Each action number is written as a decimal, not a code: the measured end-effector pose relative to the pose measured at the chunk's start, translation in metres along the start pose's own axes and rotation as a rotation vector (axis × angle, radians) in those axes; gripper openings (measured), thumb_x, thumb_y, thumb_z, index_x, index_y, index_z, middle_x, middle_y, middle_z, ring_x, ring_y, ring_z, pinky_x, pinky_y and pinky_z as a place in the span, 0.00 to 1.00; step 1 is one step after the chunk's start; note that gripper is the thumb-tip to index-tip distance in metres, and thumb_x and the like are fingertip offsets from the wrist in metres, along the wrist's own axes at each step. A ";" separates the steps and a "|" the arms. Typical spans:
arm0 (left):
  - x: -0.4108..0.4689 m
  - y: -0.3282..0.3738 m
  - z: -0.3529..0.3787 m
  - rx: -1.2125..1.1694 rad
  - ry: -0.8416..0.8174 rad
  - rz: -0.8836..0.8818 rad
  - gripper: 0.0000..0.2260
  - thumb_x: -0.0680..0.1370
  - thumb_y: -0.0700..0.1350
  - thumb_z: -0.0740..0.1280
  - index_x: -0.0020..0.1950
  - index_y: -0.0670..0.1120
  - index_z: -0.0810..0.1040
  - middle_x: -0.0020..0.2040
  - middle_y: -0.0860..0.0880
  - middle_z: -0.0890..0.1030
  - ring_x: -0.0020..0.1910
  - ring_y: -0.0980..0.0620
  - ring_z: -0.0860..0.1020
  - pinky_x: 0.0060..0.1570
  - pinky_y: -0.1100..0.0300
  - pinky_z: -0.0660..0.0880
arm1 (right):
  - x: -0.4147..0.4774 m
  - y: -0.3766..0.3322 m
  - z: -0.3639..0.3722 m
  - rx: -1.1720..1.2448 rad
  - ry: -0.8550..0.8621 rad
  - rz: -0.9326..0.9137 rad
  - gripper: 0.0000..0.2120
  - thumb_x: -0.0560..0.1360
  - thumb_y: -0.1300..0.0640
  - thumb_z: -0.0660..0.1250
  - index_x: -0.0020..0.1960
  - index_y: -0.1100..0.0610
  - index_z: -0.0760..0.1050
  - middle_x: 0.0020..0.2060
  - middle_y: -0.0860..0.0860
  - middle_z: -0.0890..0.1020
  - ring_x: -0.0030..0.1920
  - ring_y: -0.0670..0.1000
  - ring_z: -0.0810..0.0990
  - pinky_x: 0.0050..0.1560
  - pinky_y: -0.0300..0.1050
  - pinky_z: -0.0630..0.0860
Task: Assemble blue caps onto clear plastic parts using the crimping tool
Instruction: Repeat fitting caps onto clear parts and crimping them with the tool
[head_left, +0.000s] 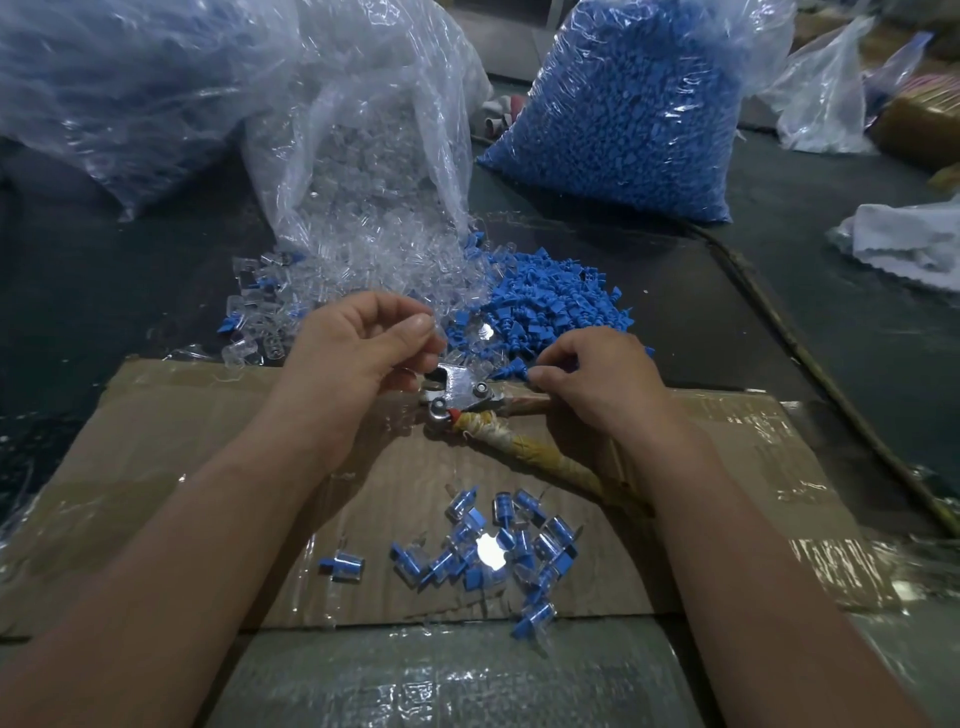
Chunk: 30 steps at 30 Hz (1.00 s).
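The crimping tool (462, 392) lies on the taped cardboard sheet (171, 431), its metal head pointing left and its tape-wrapped handles (545, 457) running toward the lower right. My left hand (358, 348) hovers just above the head, fingertips pinched on a clear plastic part (423, 325). My right hand (597, 374) sits beside the head and pinches a blue cap (511, 370) at the edge of the loose blue caps pile (550, 306). Loose clear parts (374, 260) spill from their bag behind my left hand. A cluster of assembled pieces (498, 545) lies between my forearms.
Behind stand an open bag of clear parts (363, 130), a full bag of blue caps (639, 109) and another large bag (114, 83) at far left. A white cloth (909, 244) lies at right. A cord (779, 322) runs along the dark table's right side.
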<state>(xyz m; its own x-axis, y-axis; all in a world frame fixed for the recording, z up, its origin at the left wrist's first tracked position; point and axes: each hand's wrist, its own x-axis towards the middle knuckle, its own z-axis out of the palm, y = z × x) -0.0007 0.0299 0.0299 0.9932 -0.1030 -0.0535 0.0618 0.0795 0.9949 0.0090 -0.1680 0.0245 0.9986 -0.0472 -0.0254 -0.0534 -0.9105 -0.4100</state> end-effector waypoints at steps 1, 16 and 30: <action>0.000 0.000 0.001 -0.016 -0.014 -0.010 0.04 0.74 0.37 0.63 0.44 0.44 0.76 0.32 0.51 0.82 0.31 0.59 0.79 0.31 0.68 0.76 | 0.000 0.000 0.002 -0.011 0.012 -0.018 0.07 0.74 0.50 0.66 0.47 0.51 0.80 0.38 0.43 0.75 0.42 0.45 0.71 0.44 0.42 0.65; -0.003 0.002 0.004 -0.239 -0.130 -0.076 0.09 0.62 0.37 0.66 0.42 0.40 0.78 0.34 0.47 0.82 0.33 0.55 0.80 0.33 0.66 0.78 | -0.027 -0.026 -0.009 0.799 0.223 -0.214 0.14 0.66 0.64 0.74 0.38 0.45 0.78 0.32 0.42 0.82 0.35 0.41 0.81 0.38 0.31 0.76; -0.006 0.003 0.009 -0.236 -0.143 -0.079 0.09 0.61 0.35 0.66 0.41 0.40 0.77 0.32 0.47 0.82 0.32 0.55 0.81 0.33 0.67 0.77 | -0.039 -0.044 -0.003 0.840 0.179 -0.292 0.09 0.65 0.60 0.73 0.40 0.48 0.80 0.33 0.41 0.82 0.36 0.41 0.81 0.39 0.33 0.76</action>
<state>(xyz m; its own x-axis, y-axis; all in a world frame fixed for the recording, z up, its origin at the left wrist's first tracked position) -0.0073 0.0220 0.0338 0.9615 -0.2559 -0.1005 0.1761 0.2926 0.9399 -0.0274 -0.1271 0.0461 0.9547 0.0119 0.2972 0.2870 -0.2996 -0.9099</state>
